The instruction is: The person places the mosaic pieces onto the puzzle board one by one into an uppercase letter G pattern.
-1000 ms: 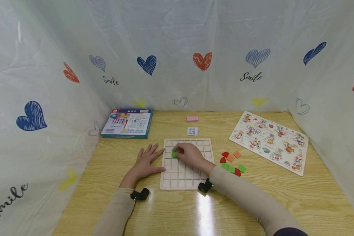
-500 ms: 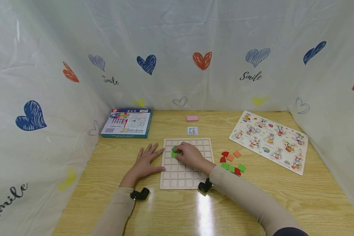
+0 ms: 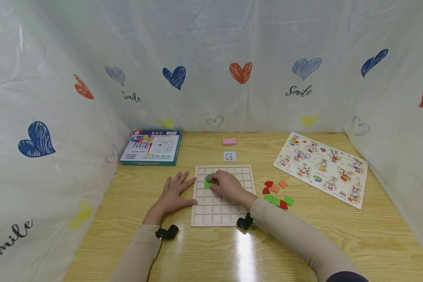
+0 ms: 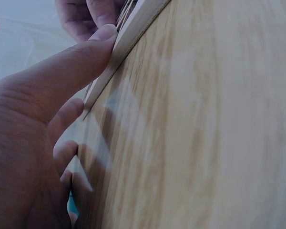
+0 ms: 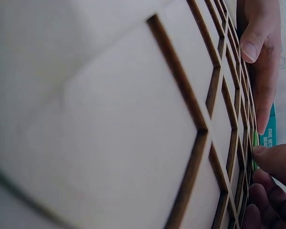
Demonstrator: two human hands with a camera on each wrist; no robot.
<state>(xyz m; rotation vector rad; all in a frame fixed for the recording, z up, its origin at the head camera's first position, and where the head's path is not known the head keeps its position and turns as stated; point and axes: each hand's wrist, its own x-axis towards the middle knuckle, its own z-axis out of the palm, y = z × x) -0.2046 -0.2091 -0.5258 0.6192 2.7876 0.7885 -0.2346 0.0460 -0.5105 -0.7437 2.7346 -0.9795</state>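
My left hand (image 3: 174, 195) lies with fingers spread on the table beside the wooden grid board (image 3: 199, 219); its thumb (image 4: 93, 52) and index fingertip touch the board's left edge. The right hand (image 3: 228, 185) reaches over the board, its thumb and fingers curled and pinching at a green tile (image 3: 208, 184) in the upper left squares. A darker green piece (image 3: 207, 177) shows just behind that tile, partly covered by the fingertips. In the right wrist view, the thumb (image 5: 276, 160) sits right at the green tile (image 5: 255, 139), with the other fingers curled below.
Right of the board lie red quarter-round pieces (image 3: 269, 183), orange squares (image 3: 283, 183) and green squares (image 3: 288, 201). A pattern card (image 3: 230, 156) and pink block (image 3: 229, 141) are behind it. A box (image 3: 150, 148) stands back left, a picture puzzle board (image 3: 322, 168) back right.
The right hand's fingertips have shifted very slightly, and more of the darker green piece shows behind the green tile. The left hand has stayed in place.
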